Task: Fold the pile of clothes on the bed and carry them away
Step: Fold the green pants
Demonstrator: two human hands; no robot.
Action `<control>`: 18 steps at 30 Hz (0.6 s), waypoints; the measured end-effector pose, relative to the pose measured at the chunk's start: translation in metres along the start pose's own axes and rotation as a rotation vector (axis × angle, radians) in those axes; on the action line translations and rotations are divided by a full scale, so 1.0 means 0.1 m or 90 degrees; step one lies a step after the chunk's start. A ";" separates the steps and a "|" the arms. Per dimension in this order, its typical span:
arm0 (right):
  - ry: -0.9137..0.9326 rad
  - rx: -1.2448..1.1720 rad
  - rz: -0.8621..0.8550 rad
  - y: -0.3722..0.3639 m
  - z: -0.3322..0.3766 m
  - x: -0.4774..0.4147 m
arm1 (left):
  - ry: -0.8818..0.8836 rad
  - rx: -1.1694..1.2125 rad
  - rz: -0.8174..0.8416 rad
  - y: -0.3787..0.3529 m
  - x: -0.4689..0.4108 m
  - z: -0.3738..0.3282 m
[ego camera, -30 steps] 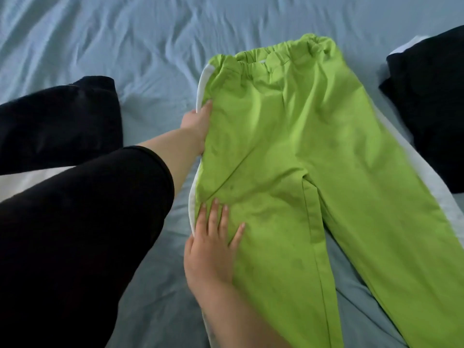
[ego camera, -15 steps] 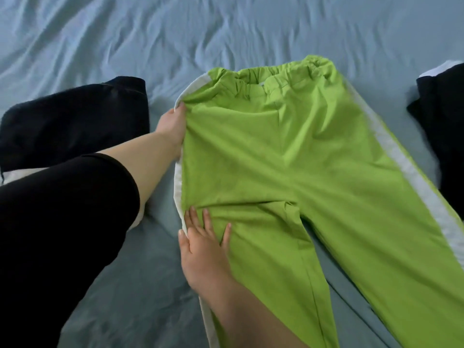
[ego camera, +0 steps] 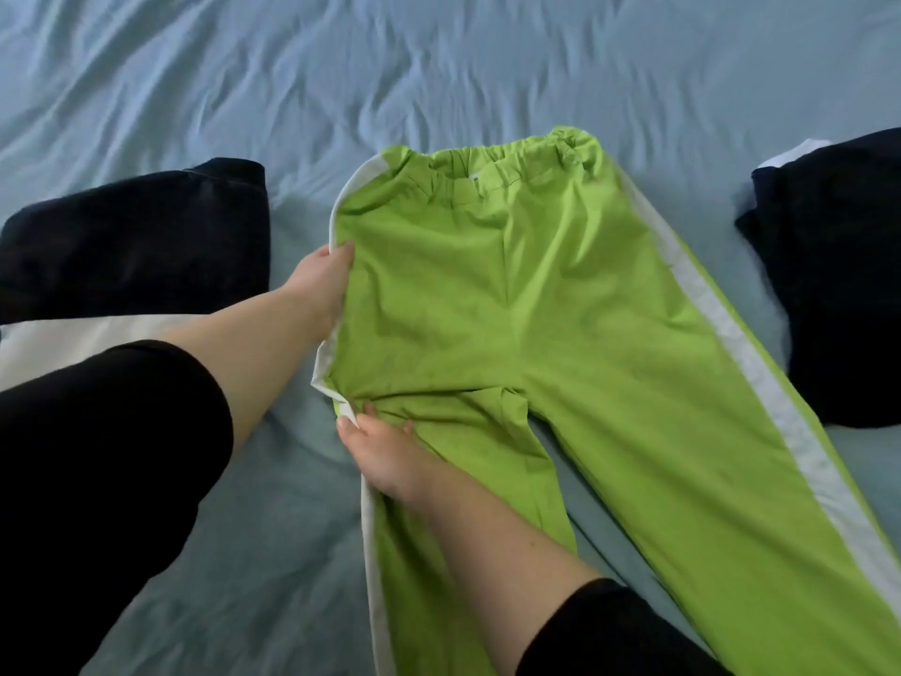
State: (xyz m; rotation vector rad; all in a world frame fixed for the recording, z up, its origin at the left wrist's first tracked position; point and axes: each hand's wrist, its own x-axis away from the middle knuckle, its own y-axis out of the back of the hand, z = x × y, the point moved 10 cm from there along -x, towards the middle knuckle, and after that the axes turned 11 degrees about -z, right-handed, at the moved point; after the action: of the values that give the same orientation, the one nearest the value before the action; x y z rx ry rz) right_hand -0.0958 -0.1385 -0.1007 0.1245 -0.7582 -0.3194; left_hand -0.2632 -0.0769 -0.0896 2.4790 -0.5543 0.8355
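Holds lime-green track pants flat on bed, waistband away. Grips white-striped edge near hip with left hand, fingers tucked under cloth; pinches same edge lower with right hand. Dark folded garments either side.

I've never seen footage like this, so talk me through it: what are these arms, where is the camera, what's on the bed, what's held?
No machine here: these are a person's own arms, filmed by one camera on their head, looking down. On the blue sheet lie green trousers, spread flat, between a left heap and a right heap of dark clothes. The left hand grips the trousers' white-striped edge below the waistband; the right hand pinches that edge lower down.
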 end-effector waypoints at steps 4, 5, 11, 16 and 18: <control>-0.076 -0.169 -0.009 0.49 -0.18 0.43 | -0.175 -0.149 -0.054 -0.16 0.36 -0.38; -0.111 -0.232 -0.009 0.62 -0.30 0.55 | -0.195 -0.150 -0.057 -0.25 0.45 -0.47; -0.240 -0.578 -0.066 1.69 -0.89 1.20 | -0.276 -0.250 -0.084 -1.27 0.95 -0.91; -0.210 -0.592 -0.178 2.92 -1.32 1.36 | -0.236 -0.323 -0.100 -2.30 1.17 -0.96; -0.192 -0.546 -0.246 3.39 -1.56 1.29 | -0.239 -0.337 -0.099 -2.65 1.18 -0.90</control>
State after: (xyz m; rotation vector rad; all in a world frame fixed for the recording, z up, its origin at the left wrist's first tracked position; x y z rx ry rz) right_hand 0.1810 0.1384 -0.0524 -0.6060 -0.8344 -1.0206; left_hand -0.0842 0.1605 -0.0288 2.1448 -0.6053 0.1264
